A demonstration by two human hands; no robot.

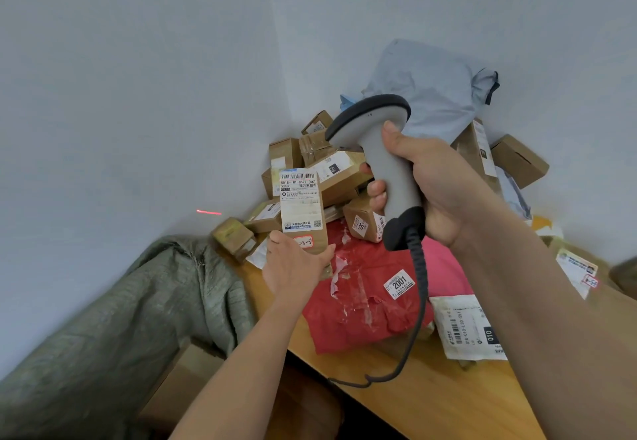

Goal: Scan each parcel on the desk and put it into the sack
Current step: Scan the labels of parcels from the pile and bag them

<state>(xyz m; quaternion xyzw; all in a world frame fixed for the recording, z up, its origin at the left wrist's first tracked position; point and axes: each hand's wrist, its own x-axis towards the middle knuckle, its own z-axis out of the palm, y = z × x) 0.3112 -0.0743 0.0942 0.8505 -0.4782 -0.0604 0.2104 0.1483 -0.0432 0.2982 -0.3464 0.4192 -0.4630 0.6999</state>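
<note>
Left hand (296, 263), at seven o'clock, grips upward with the forearm bare. Right hand (424, 184), at three o'clock, fist closed, thumb on top, forearm descending.

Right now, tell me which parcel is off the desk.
The tall cardboard box in the left hand, label facing the scanner; the others lie piled.

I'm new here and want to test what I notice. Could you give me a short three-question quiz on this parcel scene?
1. True or false: the red scan line falls on the held parcel's barcode.
2. Which hand grips the grey handheld scanner: A left, B right?
3. Fill in: the grey-green woven sack lies to the ___ of the wooden desk.

Key:
1. False; it lands on the pale wall, left of the upright brown cardboard parcel held by the left hand.
2. B, the right hand.
3. Left.
</note>
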